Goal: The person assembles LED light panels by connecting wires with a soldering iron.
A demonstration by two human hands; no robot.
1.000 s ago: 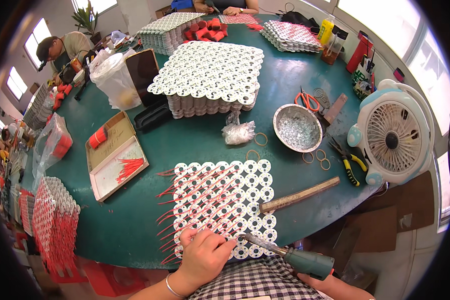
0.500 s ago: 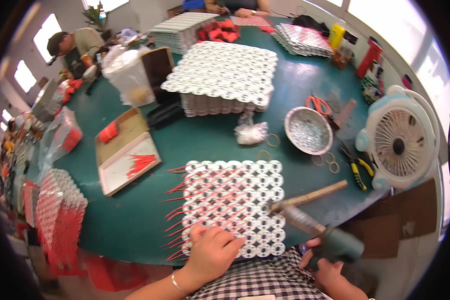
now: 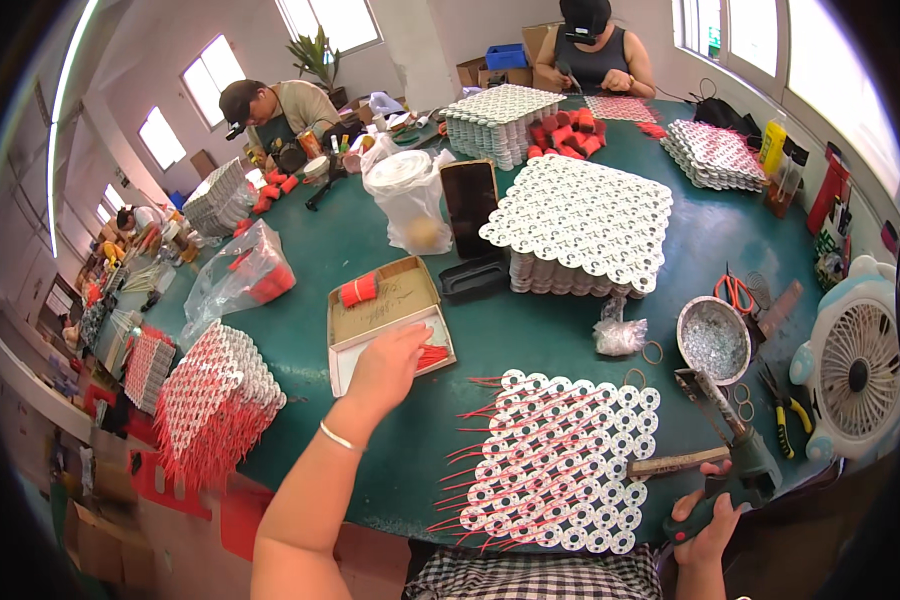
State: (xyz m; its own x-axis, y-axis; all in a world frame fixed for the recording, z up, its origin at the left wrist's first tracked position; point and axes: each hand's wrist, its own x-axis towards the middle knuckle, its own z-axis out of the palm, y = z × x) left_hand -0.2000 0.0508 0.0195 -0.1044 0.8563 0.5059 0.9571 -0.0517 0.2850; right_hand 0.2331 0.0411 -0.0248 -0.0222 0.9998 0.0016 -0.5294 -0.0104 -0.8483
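My left hand (image 3: 385,365) reaches over the white tray half of an open cardboard box (image 3: 380,310), fingers stretched out beside short red wires (image 3: 432,355). Whether the fingertips touch the wires is not clear. In front of me lies a panel of joined white ring-shaped boards (image 3: 560,465); red wires run across it in slanting rows and stick out past its left edge. To its right, my right hand (image 3: 708,525) is closed around the handle of a dark green pistol-grip tool (image 3: 755,475) with a metal front end. A wooden strip (image 3: 678,462) lies between panel and tool.
Behind the panel stands a tall stack of white panels (image 3: 580,220). A metal bowl of silvery bits (image 3: 713,340), pliers (image 3: 792,410) and a small fan (image 3: 855,350) are at the right. Wired panels (image 3: 220,400) are piled at the left. Two people work across the table.
My left hand has left the wired panel and moved up and left to the box. The right hand still grips the green tool. The view has swung up and left.
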